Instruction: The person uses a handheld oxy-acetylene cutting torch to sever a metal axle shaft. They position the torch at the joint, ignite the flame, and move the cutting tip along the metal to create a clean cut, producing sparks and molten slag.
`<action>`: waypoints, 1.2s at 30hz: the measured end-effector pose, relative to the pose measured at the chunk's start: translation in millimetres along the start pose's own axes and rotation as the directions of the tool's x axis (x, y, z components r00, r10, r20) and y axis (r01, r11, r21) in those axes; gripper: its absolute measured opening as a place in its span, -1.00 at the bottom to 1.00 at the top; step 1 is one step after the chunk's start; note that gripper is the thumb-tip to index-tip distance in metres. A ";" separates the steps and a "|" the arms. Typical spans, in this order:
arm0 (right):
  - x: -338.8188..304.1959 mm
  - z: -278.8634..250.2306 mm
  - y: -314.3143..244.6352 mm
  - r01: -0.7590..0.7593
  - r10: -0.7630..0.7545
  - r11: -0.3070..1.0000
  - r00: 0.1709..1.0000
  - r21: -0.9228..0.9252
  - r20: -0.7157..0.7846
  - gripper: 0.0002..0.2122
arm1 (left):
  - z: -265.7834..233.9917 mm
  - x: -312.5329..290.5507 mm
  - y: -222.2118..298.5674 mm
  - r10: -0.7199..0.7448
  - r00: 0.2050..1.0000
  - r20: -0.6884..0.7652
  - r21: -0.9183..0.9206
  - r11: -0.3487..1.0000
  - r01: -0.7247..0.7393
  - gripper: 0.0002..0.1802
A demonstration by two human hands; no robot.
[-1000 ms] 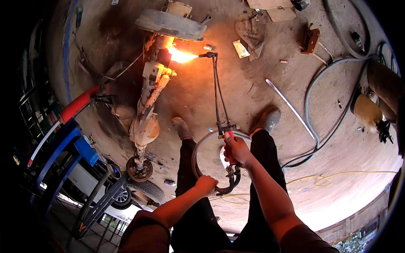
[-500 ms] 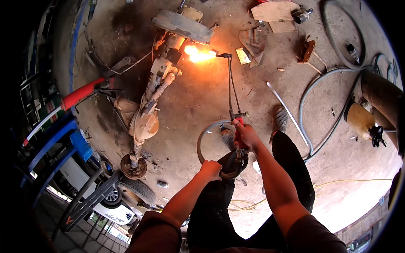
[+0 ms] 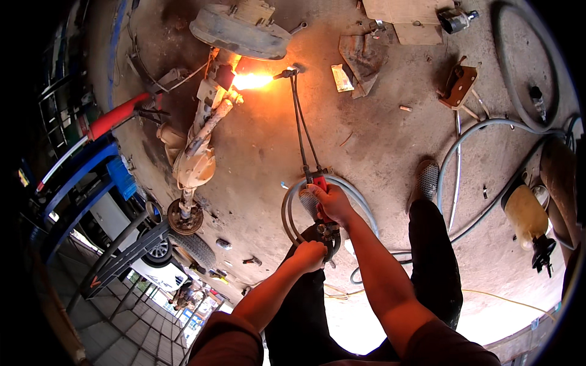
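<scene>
My right hand [image 3: 332, 204] is closed round the red handle of a gas torch [image 3: 319, 182]. Two thin tubes run from that handle to a bent tip, where a bright flame [image 3: 251, 81] points left. The flame meets a rusty vehicle axle [image 3: 195, 166] on the floor, just below its large grey drum [image 3: 241, 33]; glare hides the exact spot. Behind the handle, my left hand [image 3: 310, 256] is closed on the torch's grey hose [image 3: 285, 213], which loops beside it. The valve fittings are partly covered by my right hand.
Cardboard [image 3: 418, 33], a rusty bracket [image 3: 458, 85] and a metal rod [image 3: 456, 177] lie on the right. Grey hose [image 3: 467, 131] curls past my foot towards a yellowish container [image 3: 524, 210]. A red-handled jack [image 3: 119, 116] and blue metal frame [image 3: 76, 177] stand left.
The torch has moved left relative to the axle, and its flame now touches the axle below the drum. The view has shifted, and my right foot stands further right.
</scene>
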State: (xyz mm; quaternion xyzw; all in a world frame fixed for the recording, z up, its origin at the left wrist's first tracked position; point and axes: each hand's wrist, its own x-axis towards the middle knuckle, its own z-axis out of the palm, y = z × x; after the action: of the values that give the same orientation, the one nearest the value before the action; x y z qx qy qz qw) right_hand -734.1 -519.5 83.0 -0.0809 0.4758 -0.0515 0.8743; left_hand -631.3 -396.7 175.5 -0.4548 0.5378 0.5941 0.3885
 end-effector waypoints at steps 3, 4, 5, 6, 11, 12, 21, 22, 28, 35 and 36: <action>10.5 -17.9 -4.2 0.000 0.004 0.991 1.000 -0.131 0.029 -0.59 | -12.7 21.4 21.0 0.047 0.997 -0.062 0.025 0.999 -0.046 -0.64; 13.9 -23.1 -8.1 0.032 -0.020 0.982 0.998 -0.185 0.066 -0.58 | -10.5 33.6 23.9 0.043 0.996 -0.077 -0.030 0.999 -0.045 -0.64; 17.8 -27.7 -11.0 0.064 -0.040 0.969 0.994 -0.237 0.103 -0.58 | -5.0 48.5 24.6 0.039 0.995 -0.092 -0.086 0.995 -0.047 -0.65; 24.2 -36.5 -14.0 0.100 -0.061 0.949 0.989 -0.299 0.137 -0.57 | 1.8 69.3 26.3 0.042 0.992 -0.117 -0.144 0.988 -0.059 -0.65; 58.3 -79.6 -29.5 0.347 -0.265 0.690 0.938 -0.635 0.224 -0.56 | 38.2 178.5 62.5 0.035 0.886 -0.463 -0.423 0.869 -0.256 -0.59; 54.4 -86.6 -42.9 0.310 -0.218 0.666 0.951 -0.679 0.220 -0.56 | 21.3 185.9 73.3 0.040 0.887 -0.459 -0.447 0.853 -0.270 -0.63; 36.5 -97.1 -129.1 0.092 -0.021 0.636 0.995 -0.766 0.102 -0.67 | -63.4 225.3 102.7 0.402 0.597 -0.695 -0.113 0.758 -0.642 -0.67; 33.7 -98.1 -135.1 0.075 -0.012 0.646 0.996 -0.760 0.088 -0.65 | -62.0 219.2 110.6 0.376 0.544 -0.750 -0.144 0.711 -0.689 -0.72; 3.3 -52.1 -182.8 0.177 -0.070 0.602 0.983 -0.778 0.169 -0.63 | -88.9 182.6 135.9 0.236 0.386 -0.892 -0.168 0.620 -0.767 -0.82; -14.5 -76.4 -153.4 0.321 -0.196 0.793 0.939 -0.517 0.283 -0.60 | -67.9 176.7 119.2 0.510 0.312 -0.801 0.021 0.546 -0.838 -0.86; -22.8 -78.9 -146.4 0.330 -0.223 0.820 0.937 -0.468 0.269 -0.62 | -62.7 175.0 120.7 0.510 0.374 -0.774 -0.027 0.564 -0.825 -0.86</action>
State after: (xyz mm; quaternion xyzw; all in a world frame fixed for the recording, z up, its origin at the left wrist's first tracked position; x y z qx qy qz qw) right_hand -814.8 -666.6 87.5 -0.3806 0.3642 -0.0434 0.8489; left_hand -788.1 -478.2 41.8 -0.4443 0.6403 0.5818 -0.2328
